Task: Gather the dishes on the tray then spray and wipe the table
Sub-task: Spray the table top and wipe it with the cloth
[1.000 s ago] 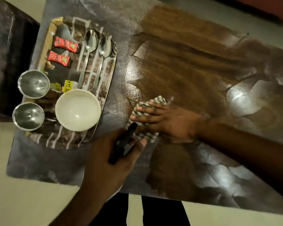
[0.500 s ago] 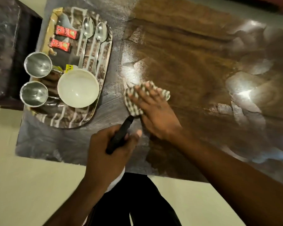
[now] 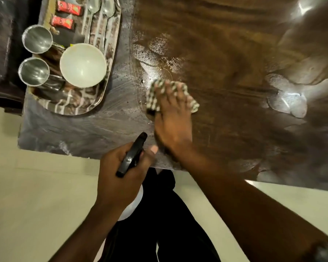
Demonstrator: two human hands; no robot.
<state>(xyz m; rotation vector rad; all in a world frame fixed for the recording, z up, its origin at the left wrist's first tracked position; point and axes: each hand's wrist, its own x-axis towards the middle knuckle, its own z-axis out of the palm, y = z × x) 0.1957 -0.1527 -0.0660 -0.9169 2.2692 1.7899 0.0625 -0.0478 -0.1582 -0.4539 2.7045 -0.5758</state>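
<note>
My right hand (image 3: 173, 120) lies flat on a checked cloth (image 3: 152, 99), pressing it onto the glossy brown table (image 3: 225, 53). My left hand (image 3: 119, 178) grips a spray bottle by its black trigger head (image 3: 132, 155) at the table's near edge; the white body shows only below my hand. The patterned tray (image 3: 110, 59) sits at the table's left end. It carries a white bowl (image 3: 83, 65), two steel cups (image 3: 37, 38) (image 3: 34, 71), two spoons (image 3: 107, 6) and two red sachets (image 3: 62, 22).
Wet smears and droplets (image 3: 159, 46) shine on the table beyond the cloth. A dark chair or seat (image 3: 0, 53) stands left of the tray. My dark trouser legs (image 3: 159, 224) and pale floor (image 3: 36, 195) are below the table edge.
My right hand has turned from pointing left to pointing away from me and slid the cloth across the table. The left hand keeps hold of the spray bottle.
</note>
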